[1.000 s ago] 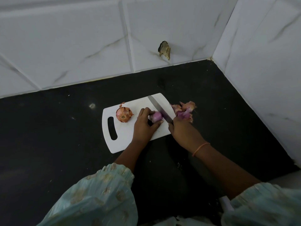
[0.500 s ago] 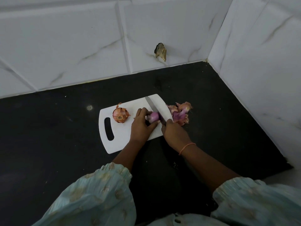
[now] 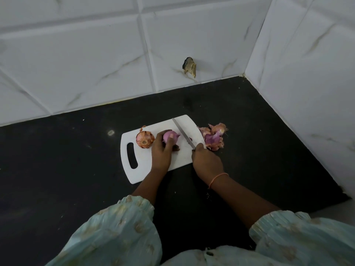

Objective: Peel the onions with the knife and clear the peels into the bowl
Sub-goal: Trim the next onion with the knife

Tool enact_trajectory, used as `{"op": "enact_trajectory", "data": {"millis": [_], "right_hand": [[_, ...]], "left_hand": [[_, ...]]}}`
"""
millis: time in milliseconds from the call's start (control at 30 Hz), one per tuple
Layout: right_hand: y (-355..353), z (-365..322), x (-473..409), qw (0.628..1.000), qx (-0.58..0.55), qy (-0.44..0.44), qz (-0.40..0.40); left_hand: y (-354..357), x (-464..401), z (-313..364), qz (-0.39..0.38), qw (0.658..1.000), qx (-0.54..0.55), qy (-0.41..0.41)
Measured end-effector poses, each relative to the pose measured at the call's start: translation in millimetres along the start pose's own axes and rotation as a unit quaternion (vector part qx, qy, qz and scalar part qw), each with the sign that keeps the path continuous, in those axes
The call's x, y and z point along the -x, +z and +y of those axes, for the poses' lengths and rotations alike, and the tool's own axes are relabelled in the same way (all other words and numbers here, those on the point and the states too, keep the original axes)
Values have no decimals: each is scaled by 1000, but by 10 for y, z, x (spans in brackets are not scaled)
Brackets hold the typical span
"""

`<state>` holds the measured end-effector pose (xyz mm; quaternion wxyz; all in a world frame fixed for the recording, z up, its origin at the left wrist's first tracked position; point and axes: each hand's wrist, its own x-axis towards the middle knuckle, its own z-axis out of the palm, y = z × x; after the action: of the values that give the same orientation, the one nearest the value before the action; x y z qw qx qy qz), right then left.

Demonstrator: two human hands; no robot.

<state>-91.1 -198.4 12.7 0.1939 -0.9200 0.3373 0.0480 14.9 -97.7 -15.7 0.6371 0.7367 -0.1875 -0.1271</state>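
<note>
Onions first: from the head view, the only one I have, a peeled pinkish-purple onion [image 3: 171, 136] sits near the middle of the white plastic cutting board [image 3: 146, 169], held under my left hand [image 3: 161, 150], whose fingers [image 3: 169, 144] curl over its near side and grip it. Just left of it on the board stands a second round onion still in its papery orange-brown skin [image 3: 144, 139], touching nothing that I can make out.

My right hand [image 3: 206, 162] is wrapped around the handle of the long steel-bladed kitchen knife [image 3: 183, 135]; the handle itself is hidden inside the grip. The blade lies slanted across the board, just right of the held onion and apart from it. A heap of loose pink and tan peels [image 3: 213, 138] lies at the board's right edge, spilling onto the black stone desk [image 3: 67, 169].

I judge the job roughly halfway: one onion looks stripped, one is untouched, and the peels are not yet cleared. No bowl shows anywhere in view.

Against half a second ago, the knife has come off the onion: then the blade met it between both hands, now it is drawn rightward. The left hand has shifted the onion slightly toward the unpeeled one.
</note>
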Motion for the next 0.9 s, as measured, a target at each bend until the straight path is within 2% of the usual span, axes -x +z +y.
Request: {"op": "enact_trajectory", "data": {"millis": [167,300,367,467,567,667,733,767,900], "right_hand": [[-53,152,-27,999,-47,3,14],[-262,365,-59,990,-83,31,106],[-347,440,-67,987,-53,19,147],[-415,499,-106,987,-11,48,155],[-387,435,-101,977,-143,-4,156],[-318,175,-99,946,-307,-39,93],[-240,17,-107,923,-377,-45,64],[-219,-42,-115,918,-386,-58,67],[-179,-139,-183,940,-302,-106,116]], "left_hand": [[7,0,-16,-38,999,-17,5],[-6,-18,-66,-41,999,-17,0],[7,-13,-50,-46,999,-16,-4],[8,-10,-50,-48,999,-8,-10],[8,-9,-50,-48,999,-15,-12],[25,3,-44,-52,998,-27,2],[28,14,-38,-57,998,-35,9],[30,19,-32,-63,997,-35,11],[21,13,-18,-74,996,-43,0]]}}
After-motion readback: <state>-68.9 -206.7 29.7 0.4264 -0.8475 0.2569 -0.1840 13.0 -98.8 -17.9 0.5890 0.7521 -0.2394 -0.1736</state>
